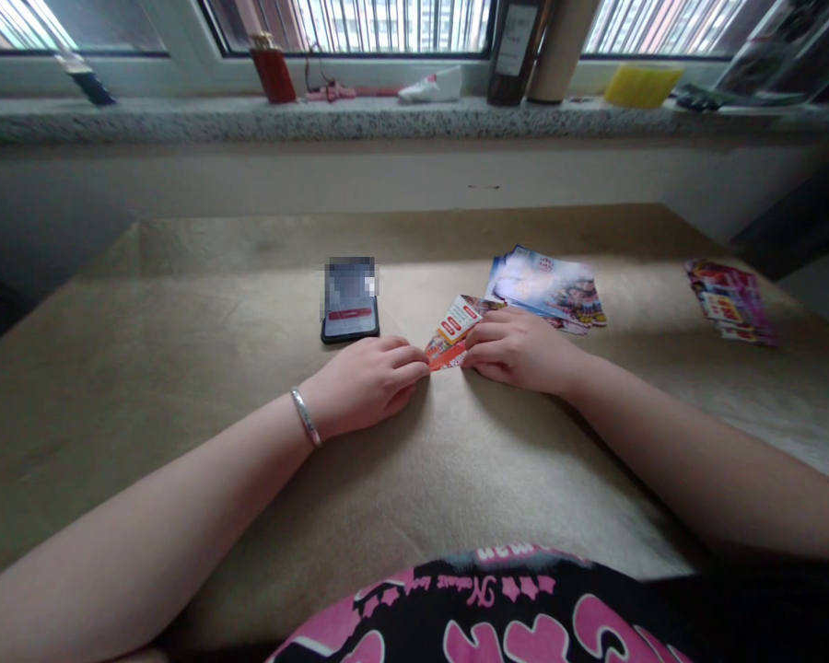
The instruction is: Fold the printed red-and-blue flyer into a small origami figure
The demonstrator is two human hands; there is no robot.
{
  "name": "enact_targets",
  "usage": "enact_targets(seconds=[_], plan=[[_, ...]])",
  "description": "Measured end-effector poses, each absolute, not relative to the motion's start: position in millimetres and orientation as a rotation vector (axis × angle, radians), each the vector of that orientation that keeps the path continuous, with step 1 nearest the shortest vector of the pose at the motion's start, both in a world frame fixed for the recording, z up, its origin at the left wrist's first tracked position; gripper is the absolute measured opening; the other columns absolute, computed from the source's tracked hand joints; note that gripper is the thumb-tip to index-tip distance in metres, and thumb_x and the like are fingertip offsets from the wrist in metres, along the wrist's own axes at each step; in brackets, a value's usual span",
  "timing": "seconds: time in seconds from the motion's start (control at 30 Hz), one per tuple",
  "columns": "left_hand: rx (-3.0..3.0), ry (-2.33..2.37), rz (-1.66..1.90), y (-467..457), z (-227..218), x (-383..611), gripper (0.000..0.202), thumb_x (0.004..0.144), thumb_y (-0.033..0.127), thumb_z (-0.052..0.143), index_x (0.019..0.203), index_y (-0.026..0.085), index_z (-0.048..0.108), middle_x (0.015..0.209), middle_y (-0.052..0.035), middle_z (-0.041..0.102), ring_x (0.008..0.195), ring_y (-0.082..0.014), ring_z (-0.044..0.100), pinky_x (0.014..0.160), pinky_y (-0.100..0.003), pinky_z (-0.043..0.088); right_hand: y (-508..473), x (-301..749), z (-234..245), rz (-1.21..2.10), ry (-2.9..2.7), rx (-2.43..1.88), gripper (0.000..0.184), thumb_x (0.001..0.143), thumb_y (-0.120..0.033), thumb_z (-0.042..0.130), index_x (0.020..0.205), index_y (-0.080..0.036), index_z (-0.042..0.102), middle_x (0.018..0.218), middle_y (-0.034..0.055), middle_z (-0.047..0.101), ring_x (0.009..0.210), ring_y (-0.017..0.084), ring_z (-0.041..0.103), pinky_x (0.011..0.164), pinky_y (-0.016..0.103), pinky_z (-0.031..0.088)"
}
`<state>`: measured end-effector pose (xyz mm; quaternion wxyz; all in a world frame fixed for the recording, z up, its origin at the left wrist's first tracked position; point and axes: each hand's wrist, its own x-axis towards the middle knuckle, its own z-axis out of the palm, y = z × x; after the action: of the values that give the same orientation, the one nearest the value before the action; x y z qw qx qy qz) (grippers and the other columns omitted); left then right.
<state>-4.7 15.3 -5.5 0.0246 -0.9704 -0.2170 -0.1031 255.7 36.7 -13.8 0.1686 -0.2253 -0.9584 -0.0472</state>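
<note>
A folded printed paper (454, 324), orange and white with small red labels, lies on the table between my hands. It has a slanted, pointed shape. The fingertips of my left hand (367, 383), curled and pressed together, pinch its left corner. On its right side, my right hand (518, 352) grips the paper with bent fingers, hiding part of it. A silver bracelet (305, 416) circles my left wrist. Just beyond my right hand is a loose pile of colourful printed sheets (549, 281). Past my left hand lies a phone (349, 318) with its screen lit.
Folded pink and red printed papers (730, 302) lie at the table's right side. The brown table (221, 304) meets a wall below the stone windowsill (359, 122). On the sill stand a red bottle (273, 74), a dark bottle (515, 51) and a yellow object (642, 86).
</note>
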Motion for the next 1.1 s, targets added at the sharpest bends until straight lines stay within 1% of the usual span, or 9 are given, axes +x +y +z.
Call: enact_targets(seconds=[0.2,0.47,0.63,0.83,0.97,1.1], plan=[[-2.984,-0.67,-0.307,16,-6,-5,0.025,0.089,0.017,0.043,0.107,0.015,0.06,0.11,-0.007,0.063,0.098,-0.0198,0.056,0.086,-0.034,0.05,40,259,-12,-0.103,-2.734,-0.6,0.02,0.088,-0.022,0.05,0.088,-0.022,0.07,0.089,0.0041,0.069,0.084,0.018,0.058,0.076,0.032,0.042],[-2.977,-0.665,-0.301,16,-6,-4,0.024,0.089,0.017,0.043,0.106,0.015,0.06,0.11,-0.0077,0.063,0.099,-0.0198,0.056,0.086,-0.034,0.049,40,260,-12,-0.066,-2.744,-0.569,0.02,0.088,-0.021,0.049,0.089,-0.021,0.069,0.091,0.0048,0.069,0.086,0.018,0.059,0.076,0.032,0.044],[-2.979,-0.666,-0.306,16,-6,-4,0.024,0.089,0.016,0.043,0.107,0.015,0.059,0.11,-0.0078,0.063,0.098,-0.0193,0.056,0.086,-0.033,0.049,40,262,-9,-0.077,-2.742,-0.541,0.021,0.088,-0.019,0.049,0.086,-0.021,0.069,0.088,0.0045,0.07,0.081,0.017,0.06,0.075,0.032,0.045],[-2.979,-0.674,-0.291,16,-5,-5,0.024,0.089,0.018,0.043,0.106,0.015,0.06,0.111,-0.0069,0.063,0.098,-0.0201,0.055,0.086,-0.034,0.049,38,267,-7,-0.066,-2.755,-0.589,0.021,0.087,-0.019,0.049,0.089,-0.021,0.07,0.091,0.0047,0.07,0.085,0.018,0.06,0.076,0.032,0.047],[-2.986,-0.676,-0.29,16,-5,-4,0.025,0.09,0.018,0.043,0.107,0.015,0.06,0.11,-0.0069,0.063,0.098,-0.0194,0.056,0.086,-0.033,0.05,38,269,-9,-0.057,-2.737,-0.616,0.021,0.085,-0.017,0.05,0.086,-0.021,0.07,0.09,0.0051,0.07,0.084,0.018,0.06,0.075,0.031,0.047],[-2.984,-0.663,-0.282,17,-2,-6,0.024,0.09,0.017,0.042,0.105,0.016,0.062,0.108,-0.0067,0.064,0.098,-0.0185,0.057,0.084,-0.032,0.05,37,268,-13,-0.083,-2.681,-0.59,0.021,0.087,-0.018,0.049,0.088,-0.021,0.07,0.09,0.0044,0.071,0.082,0.018,0.06,0.075,0.032,0.047]])
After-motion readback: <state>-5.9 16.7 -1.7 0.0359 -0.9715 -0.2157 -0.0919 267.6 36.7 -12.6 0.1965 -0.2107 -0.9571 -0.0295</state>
